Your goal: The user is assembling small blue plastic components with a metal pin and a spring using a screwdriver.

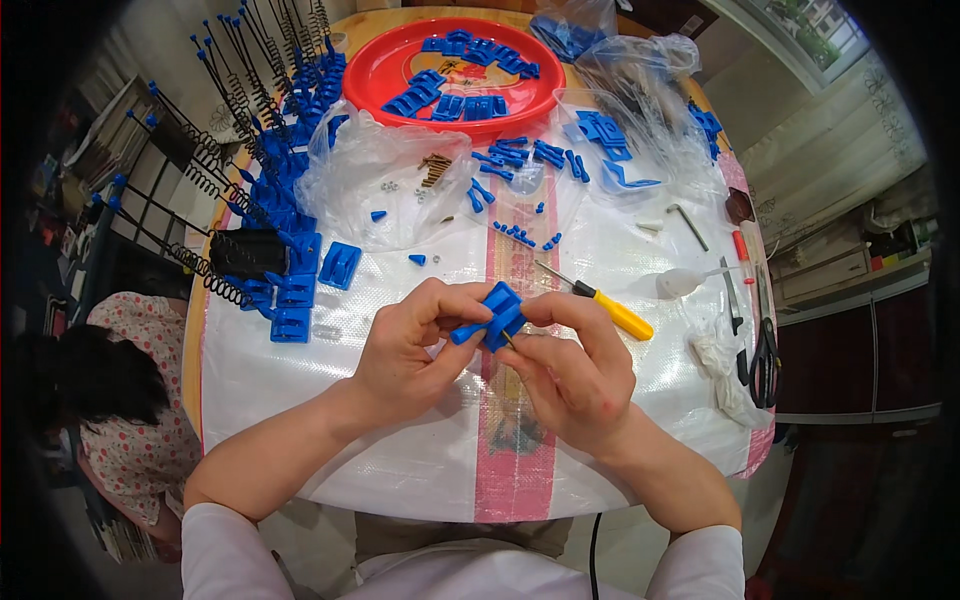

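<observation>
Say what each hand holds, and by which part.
Left hand: blue plastic bracket by its left edge, with a blue lever between the fingers. Right hand: the bracket's right edge, plus a brass-coloured pin at its lower side; pin grip partly hidden.

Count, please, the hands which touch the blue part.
2: the left hand is at the left side of the blue part, the right hand at its right. Some fingers are partly hidden.

Held part (504, 312) blue; screwdriver (608, 303) yellow-black; tray (366, 78) red; table cover (268, 392) white, pink-striped.
</observation>
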Motion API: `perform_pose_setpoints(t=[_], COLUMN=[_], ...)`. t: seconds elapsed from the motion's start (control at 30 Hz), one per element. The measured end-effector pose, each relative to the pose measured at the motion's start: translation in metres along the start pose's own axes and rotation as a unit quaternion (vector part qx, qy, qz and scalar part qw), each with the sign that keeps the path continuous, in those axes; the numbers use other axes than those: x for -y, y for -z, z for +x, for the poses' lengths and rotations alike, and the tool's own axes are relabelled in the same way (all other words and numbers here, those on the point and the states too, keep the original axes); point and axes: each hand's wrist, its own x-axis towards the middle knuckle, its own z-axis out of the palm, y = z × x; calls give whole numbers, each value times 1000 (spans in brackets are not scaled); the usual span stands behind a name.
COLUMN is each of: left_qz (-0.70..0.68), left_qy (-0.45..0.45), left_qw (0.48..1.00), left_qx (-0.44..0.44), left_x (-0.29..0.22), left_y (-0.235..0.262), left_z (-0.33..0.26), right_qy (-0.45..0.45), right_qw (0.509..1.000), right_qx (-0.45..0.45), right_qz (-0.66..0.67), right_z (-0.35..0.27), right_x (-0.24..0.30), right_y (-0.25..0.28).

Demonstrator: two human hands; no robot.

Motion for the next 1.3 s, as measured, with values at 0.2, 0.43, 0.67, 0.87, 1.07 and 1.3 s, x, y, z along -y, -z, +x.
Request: perform_pose_setpoints(t=[0.2, 0.43, 0.67, 0.87, 1.07, 1.3], left_qz=[-17, -44, -108, -204, -269, -263], left_qy=[2, -21, 87, 180, 225, 259], left_qw=[1000, 999, 990, 962, 936, 929], left_qx=[15, 14, 7, 1, 14, 4], left_x=[-3, -1, -16, -22, -12, -14], left_y=[-2, -2, -4, 0, 6, 6], left_z=[2, 2, 5, 12, 13, 15], right_qy=[-13, 15, 12, -28, -102, -73], right_qw=[1000, 1000, 1000, 999, 995, 997], right_qx=[-6, -16, -7, -37, 3, 36], right_qz=[3, 6, -4, -26, -7, 17], right_z=[-2, -1, 3, 4, 0, 2], right_x=[2, -1, 1, -3, -11, -17], right_y=[1, 0, 2, 2, 3, 1])
